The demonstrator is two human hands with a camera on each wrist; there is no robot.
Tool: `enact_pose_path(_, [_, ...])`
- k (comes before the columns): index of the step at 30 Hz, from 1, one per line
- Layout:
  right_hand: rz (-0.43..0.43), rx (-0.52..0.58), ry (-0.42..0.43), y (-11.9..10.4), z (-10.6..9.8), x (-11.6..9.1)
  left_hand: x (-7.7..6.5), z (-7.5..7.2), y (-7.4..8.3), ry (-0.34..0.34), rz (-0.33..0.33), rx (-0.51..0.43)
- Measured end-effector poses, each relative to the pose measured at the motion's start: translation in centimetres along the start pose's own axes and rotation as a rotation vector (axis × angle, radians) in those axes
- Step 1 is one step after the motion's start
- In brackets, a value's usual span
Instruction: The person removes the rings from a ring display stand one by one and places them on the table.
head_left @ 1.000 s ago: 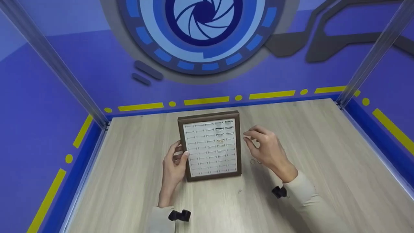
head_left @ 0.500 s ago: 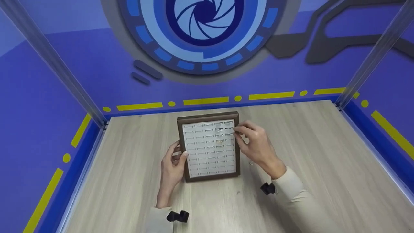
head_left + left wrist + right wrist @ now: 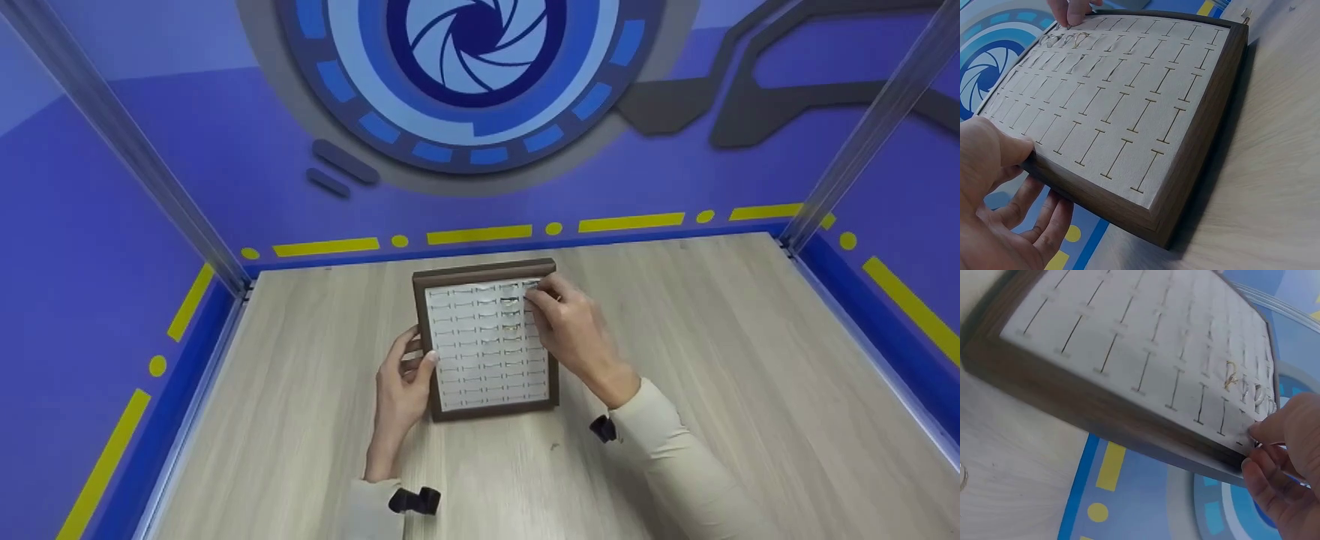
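A brown-framed ring display board (image 3: 480, 375), its pale pad lined with rows of slots, is propped up leaning back on the table. My left hand (image 3: 401, 386) grips its left edge, thumb on the front and fingers behind, as the left wrist view also shows. At the top of the rightmost column, my right hand (image 3: 577, 330) pinches a ring (image 3: 1256, 444) against the pad; fingertips hide most of it. Several rings sit in nearby slots, among them a gold ring (image 3: 1231, 376) and a silver ring (image 3: 1258, 396) in the right wrist view.
Loose rings lie on the wooden table to the board's right; one ring (image 3: 963, 476) shows at the edge of the right wrist view, another (image 3: 1246, 16) beyond the frame's corner in the left. A blue patterned wall (image 3: 405, 202) stands behind the table (image 3: 300, 420).
My right hand has moved left from beside the board onto the upper right of its pad, bringing the ring to a slot. My left hand keeps its grip on the board's edge.
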State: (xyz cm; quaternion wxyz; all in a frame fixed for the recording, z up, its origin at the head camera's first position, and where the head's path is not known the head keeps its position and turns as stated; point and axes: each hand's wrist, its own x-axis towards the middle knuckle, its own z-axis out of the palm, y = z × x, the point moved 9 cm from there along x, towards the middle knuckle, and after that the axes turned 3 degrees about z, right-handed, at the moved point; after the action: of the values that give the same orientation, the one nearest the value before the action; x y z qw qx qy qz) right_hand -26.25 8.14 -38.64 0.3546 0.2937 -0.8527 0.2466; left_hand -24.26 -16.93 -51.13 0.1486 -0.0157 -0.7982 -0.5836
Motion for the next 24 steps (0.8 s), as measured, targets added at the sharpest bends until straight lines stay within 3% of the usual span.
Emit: enact_pose_path(24, [-0.013, 0.017, 0.019, -0.05, -0.06, -0.25, -0.07, -0.09, 0.12, 0.014, 0.029, -0.008])
